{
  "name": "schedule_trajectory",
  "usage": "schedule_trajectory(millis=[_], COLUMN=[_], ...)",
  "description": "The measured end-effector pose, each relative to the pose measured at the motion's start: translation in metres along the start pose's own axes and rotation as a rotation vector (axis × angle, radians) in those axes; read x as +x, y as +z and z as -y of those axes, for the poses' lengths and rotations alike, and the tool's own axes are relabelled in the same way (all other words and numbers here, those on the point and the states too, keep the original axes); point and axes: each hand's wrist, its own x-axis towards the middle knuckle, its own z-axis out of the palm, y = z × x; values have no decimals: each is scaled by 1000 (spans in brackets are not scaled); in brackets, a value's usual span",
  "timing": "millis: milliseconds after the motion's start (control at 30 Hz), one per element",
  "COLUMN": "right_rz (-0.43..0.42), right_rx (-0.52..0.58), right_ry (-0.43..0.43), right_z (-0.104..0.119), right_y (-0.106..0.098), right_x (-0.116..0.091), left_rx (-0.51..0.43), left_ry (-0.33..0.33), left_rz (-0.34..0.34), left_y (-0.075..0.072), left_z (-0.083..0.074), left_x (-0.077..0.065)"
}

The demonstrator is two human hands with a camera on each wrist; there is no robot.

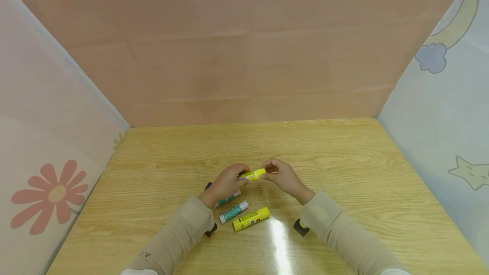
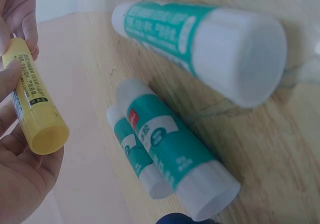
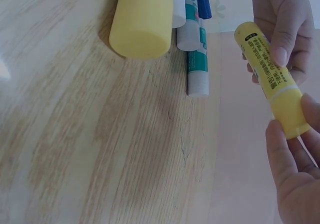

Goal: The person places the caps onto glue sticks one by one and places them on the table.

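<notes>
A yellow glue stick (image 1: 252, 175) is held above the table between both hands. My left hand (image 1: 229, 180) grips its body, with the thumb along the printed label. At the other end, my right hand (image 1: 284, 178) pinches the cap (image 3: 290, 118) between thumb and fingers. A pale ring shows where cap and body meet, and the cap looks in place. Below the hands lie a second yellow glue stick (image 1: 251, 219) and a green-and-white glue stick (image 1: 233, 212). Another green-and-white one (image 1: 228, 198) is partly hidden by my left wrist.
A dark blue glue stick (image 3: 203, 3) lies beyond the green ones. In the left wrist view three green-and-white sticks appear, the closest (image 2: 200, 44) large and blurred. The wooden table (image 1: 344, 160) is bounded by a brown back panel (image 1: 248, 75) and patterned side panels.
</notes>
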Motion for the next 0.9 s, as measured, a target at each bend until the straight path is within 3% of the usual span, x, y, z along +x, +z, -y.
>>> schedule_trajectory(millis=[900], right_rz=[-33], right_rx=[-59], right_ry=[43], right_z=[6], right_y=[0], right_x=[3], left_rx=[80], left_ry=[11], left_rz=[-42], left_y=[3], left_z=[-1], left_x=[1])
